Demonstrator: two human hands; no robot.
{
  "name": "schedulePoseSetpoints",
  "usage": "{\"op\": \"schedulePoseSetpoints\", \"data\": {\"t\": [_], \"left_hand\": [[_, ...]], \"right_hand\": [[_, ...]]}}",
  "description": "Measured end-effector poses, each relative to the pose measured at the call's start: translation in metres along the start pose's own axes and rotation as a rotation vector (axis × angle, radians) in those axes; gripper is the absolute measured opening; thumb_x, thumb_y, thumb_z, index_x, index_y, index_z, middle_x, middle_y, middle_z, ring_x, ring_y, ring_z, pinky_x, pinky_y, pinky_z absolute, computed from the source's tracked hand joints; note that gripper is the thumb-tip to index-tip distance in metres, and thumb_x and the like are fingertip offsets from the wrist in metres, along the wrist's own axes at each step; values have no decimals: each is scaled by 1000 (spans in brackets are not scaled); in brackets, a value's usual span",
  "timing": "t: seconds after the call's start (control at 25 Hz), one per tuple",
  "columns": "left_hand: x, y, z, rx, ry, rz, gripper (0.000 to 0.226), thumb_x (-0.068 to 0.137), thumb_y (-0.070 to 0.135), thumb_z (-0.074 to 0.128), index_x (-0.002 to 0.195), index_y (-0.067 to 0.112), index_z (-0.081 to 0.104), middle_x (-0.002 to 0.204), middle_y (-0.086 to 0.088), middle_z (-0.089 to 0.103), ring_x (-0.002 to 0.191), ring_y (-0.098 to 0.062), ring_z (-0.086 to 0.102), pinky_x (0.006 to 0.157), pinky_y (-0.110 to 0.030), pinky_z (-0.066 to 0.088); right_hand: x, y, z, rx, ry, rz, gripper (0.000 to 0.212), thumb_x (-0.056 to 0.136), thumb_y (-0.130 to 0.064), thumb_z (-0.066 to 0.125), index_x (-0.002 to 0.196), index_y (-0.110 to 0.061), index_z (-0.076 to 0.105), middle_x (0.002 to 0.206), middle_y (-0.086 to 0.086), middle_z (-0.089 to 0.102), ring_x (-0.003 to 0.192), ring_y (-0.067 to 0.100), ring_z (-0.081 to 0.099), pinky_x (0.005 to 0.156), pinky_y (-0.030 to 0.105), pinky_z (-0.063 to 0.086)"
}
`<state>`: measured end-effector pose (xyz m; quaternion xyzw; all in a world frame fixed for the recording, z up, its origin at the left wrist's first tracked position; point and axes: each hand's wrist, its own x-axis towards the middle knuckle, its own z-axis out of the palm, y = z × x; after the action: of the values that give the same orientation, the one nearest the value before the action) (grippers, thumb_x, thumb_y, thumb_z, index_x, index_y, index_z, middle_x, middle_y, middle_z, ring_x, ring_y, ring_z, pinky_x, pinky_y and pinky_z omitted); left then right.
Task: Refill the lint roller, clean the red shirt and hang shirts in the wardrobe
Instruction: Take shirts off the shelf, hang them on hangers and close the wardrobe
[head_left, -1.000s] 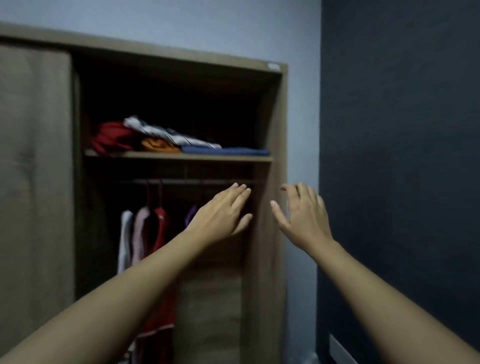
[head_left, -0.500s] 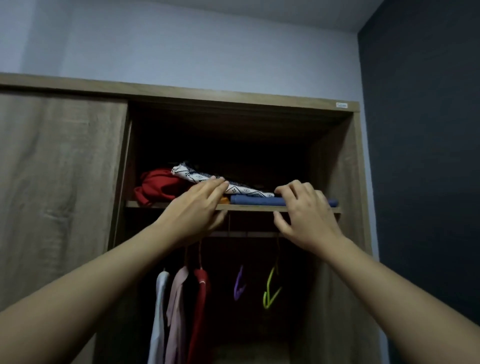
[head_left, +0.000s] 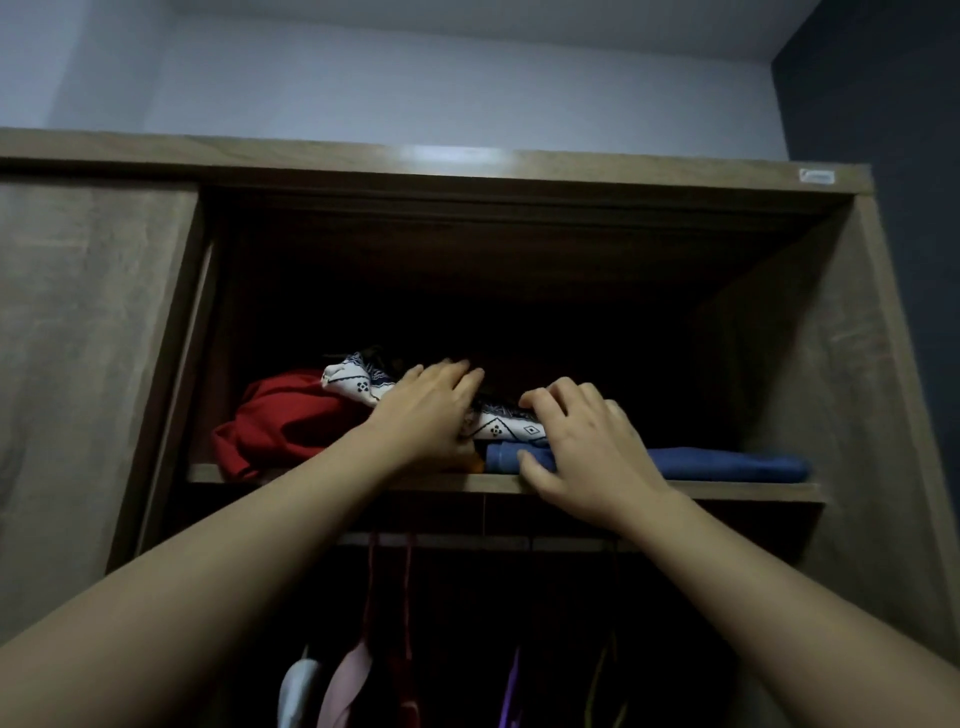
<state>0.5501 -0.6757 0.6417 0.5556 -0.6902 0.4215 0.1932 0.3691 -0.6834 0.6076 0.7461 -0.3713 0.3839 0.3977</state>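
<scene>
Both arms now raised up to the upper shelf (head_left: 748, 491) of the wardrobe (head_left: 810, 374); a second ago held out lower, in front of the hanging rail, half a second ago just reaching the shelf edge. Left hand (head_left: 426, 410) flat, fingers extended, laid on the patterned white cloth (head_left: 498, 423). Right hand (head_left: 582, 441) curled, fingertips on the same cloth, thumb against the folded blue garment (head_left: 727, 464) beneath. No closed grip yet on either side. Red shirt (head_left: 283, 421) bunched on the shelf just left of the left hand, partly under the patterned cloth, untouched. Hanging clothes (head_left: 343, 680) below both forearms. Probably clearing or lifting the top layer to get the red shirt down; lint roller not in view.
</scene>
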Motion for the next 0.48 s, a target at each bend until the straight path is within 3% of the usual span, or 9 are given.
{"op": "schedulePoseSetpoints", "data": {"t": [0.12,0.2,0.32,0.48], "left_hand": [[23,3,14,121,-43,-63,59,85,44,51,135,15,39,142,-11,40,133,-30,32,110,-48,20],[32,1,10,92,86,-124,35,88,35,48,116,16,51,123,-12,58,118,-33,48,99,-45,33],[45,-9,-2,-117,289,-157,21,90,28,47,105,14,49,109,-15,63,102,-39,57,73,-39,39],[45,-32,-8,-113,110,-56,28,88,36,54,111,20,50,114,-13,59,103,-38,57,72,-39,43]], "right_hand": [[16,8,11,53,3,48,57,82,-48,51,131,-24,36,120,0,45,109,20,43,89,35,37],[27,10,17,70,-43,86,67,79,-52,55,135,-24,31,125,3,43,114,22,42,92,36,37],[53,13,26,93,-143,177,86,71,-52,65,139,-22,23,131,11,42,120,31,42,97,43,38],[82,17,35,165,-328,203,82,69,-41,72,136,-23,29,127,15,51,115,36,51,92,43,47]]}}
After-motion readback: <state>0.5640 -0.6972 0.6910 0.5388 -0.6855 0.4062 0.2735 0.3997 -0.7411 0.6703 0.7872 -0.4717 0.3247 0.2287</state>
